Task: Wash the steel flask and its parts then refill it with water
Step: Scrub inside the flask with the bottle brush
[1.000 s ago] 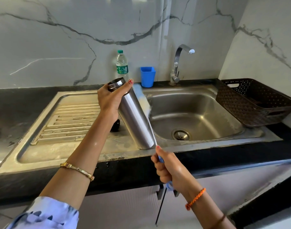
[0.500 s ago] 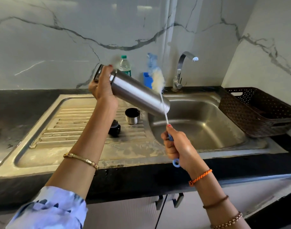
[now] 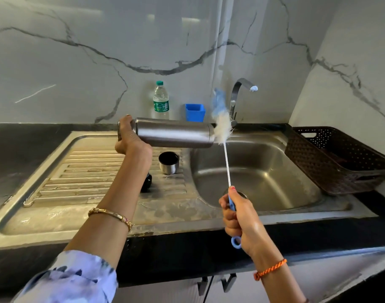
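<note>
My left hand (image 3: 130,138) grips the steel flask (image 3: 174,132) by its open neck end and holds it level above the drainboard, base pointing right. My right hand (image 3: 239,219) holds the blue handle of a bottle brush (image 3: 222,125); its white and blue bristles touch the flask's base over the sink basin (image 3: 274,171). The steel cup lid (image 3: 169,162) stands on the drainboard below the flask. A black stopper (image 3: 146,182) lies beside it, partly hidden by my left forearm.
A plastic water bottle (image 3: 161,100) and a blue cup (image 3: 195,112) stand at the back wall. The tap (image 3: 239,95) rises behind the basin. A brown perforated basket (image 3: 340,158) sits at the right, overhanging the sink. Black countertop surrounds the steel drainboard (image 3: 77,171).
The flask swung from a steep tilt to level and rose. The brush moved from along its side up to its base end.
</note>
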